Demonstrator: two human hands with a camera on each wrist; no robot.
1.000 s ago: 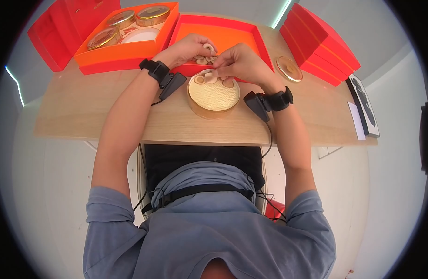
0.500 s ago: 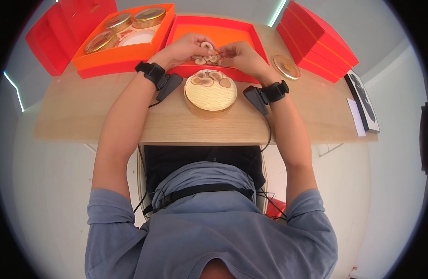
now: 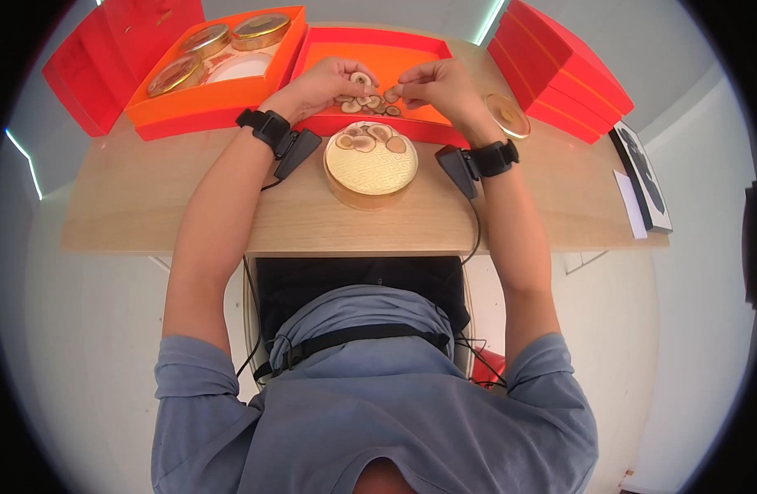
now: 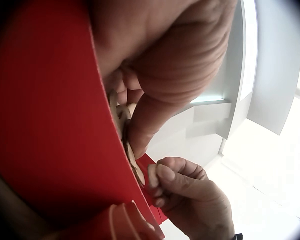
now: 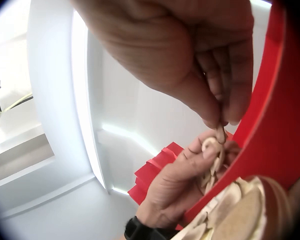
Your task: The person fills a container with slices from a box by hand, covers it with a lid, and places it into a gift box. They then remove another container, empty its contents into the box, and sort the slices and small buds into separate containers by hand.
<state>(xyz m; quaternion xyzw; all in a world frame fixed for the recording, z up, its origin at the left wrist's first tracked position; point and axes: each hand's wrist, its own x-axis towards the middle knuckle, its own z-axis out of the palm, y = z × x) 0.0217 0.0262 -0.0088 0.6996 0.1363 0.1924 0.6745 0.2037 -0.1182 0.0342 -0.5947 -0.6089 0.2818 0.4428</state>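
Observation:
In the head view my left hand pinches a pale round slice with a darker rim, over the low red box. Below its fingertips lies a small pile of similar slices. My right hand, just right of the pile, pinches one slice between thumb and fingers; the right wrist view shows this slice edge-on at the fingertips. Nearer the body stands a round gold tin with a patterned top. Several slices lie along its far edge.
The open red box has an orange inside. At left, an orange box holds gold-lidded round tins and a white round recess. Stacked red boxes and a round gold lid sit at right, near a black-and-white framed panel.
A second ago the right hand was setting a slice at the tin's far edge. It then went back to the pile and has moved right with a slice. The left hand stays almost still.

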